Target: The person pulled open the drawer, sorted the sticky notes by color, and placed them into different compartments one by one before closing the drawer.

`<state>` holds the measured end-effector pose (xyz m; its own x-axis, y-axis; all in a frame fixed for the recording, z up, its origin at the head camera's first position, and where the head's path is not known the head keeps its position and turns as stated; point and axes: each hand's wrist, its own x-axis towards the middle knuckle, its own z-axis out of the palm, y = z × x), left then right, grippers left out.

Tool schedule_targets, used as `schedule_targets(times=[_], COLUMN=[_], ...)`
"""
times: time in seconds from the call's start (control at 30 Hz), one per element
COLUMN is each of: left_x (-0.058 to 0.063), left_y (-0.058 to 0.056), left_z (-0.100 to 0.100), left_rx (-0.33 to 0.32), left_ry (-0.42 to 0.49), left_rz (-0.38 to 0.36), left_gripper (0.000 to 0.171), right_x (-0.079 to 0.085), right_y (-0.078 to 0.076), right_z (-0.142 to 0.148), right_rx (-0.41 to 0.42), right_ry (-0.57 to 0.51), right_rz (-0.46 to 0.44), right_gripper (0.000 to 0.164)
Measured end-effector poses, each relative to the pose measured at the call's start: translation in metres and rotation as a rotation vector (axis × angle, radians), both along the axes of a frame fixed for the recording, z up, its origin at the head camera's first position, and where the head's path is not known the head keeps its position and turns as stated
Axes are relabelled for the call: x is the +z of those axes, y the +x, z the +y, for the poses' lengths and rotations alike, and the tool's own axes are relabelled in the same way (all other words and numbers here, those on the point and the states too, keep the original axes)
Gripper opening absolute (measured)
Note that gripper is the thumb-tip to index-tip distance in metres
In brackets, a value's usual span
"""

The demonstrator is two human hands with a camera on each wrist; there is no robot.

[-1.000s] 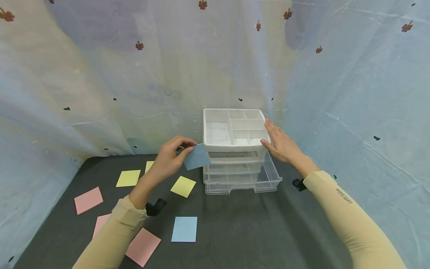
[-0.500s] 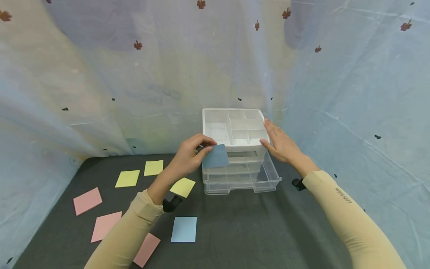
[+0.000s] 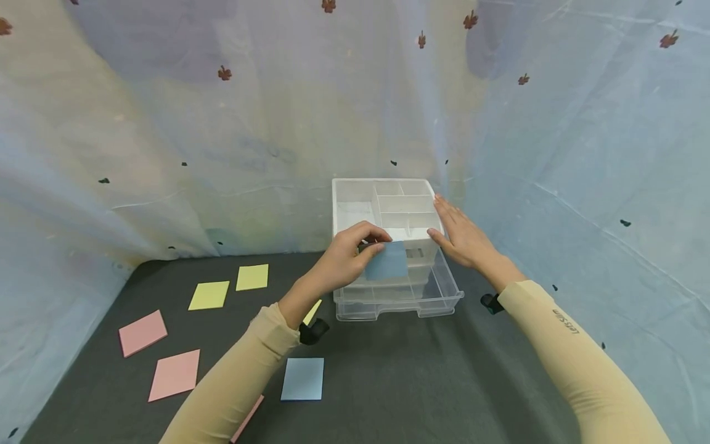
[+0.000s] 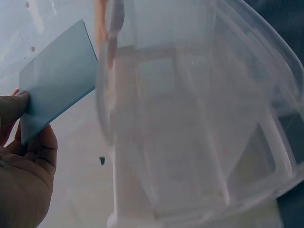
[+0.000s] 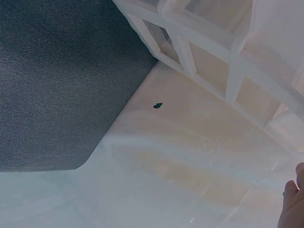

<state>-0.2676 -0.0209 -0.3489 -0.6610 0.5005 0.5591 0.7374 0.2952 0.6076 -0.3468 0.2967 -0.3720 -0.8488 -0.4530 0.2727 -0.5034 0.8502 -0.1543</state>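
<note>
Between thumb and fingers, my left hand [image 3: 349, 256] pinches a blue sticky note pad [image 3: 387, 261] by its left side. In the left wrist view the pad [image 4: 59, 78] is tilted and appears thin. It is held over the pulled-out clear drawer [image 3: 399, 306], the lowest of a white drawer organizer [image 3: 357, 213] whose top tray has several compartments. My right hand [image 3: 463, 237] rests against the organizer's right side, fingers straight and thumb at the front corner. Only a bit of that hand shows at the right wrist view's lower right edge.
On the dark table [image 3: 410, 382] lie another blue pad [image 3: 302, 378], yellow pads such as the back one [image 3: 252, 277], and pink pads such as the middle one [image 3: 174, 375]. A third pink pad and a third yellow pad are partly hidden under my left arm. A patterned curtain [image 3: 277, 123] hangs behind.
My left hand has carried the blue sticky note pad rightward, from beside the organizer to over the open drawer. My right hand has stayed at the organizer's side.
</note>
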Motion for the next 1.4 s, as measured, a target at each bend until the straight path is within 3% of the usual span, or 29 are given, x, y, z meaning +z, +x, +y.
schedule_targets(times=[0.23, 0.63, 1.1, 1.4], left_x=[-0.001, -0.013, -0.025, -0.028], left_y=[-0.002, -0.008, -0.013, -0.015], left_z=[0.025, 0.055, 0.075, 0.078], left_rx=[-0.060, -0.064, -0.100, -0.068], left_ry=[-0.017, -0.100, -0.158, -0.206], left_rz=[-0.026, -0.113, -0.156, -0.207], left_gripper=[0.018, 0.018, 0.018, 0.017], right_x=[0.000, 0.000, 0.000, 0.001], right_y=[-0.001, 0.000, 0.001, 0.001], right_z=[0.001, -0.001, -0.001, -0.001], right_rx=[-0.010, -0.012, -0.014, -0.013], right_ry=[-0.001, 0.002, 0.007, 0.008], right_rz=[-0.011, -0.011, -0.017, -0.004], right_gripper=[0.076, 0.077, 0.076, 0.076])
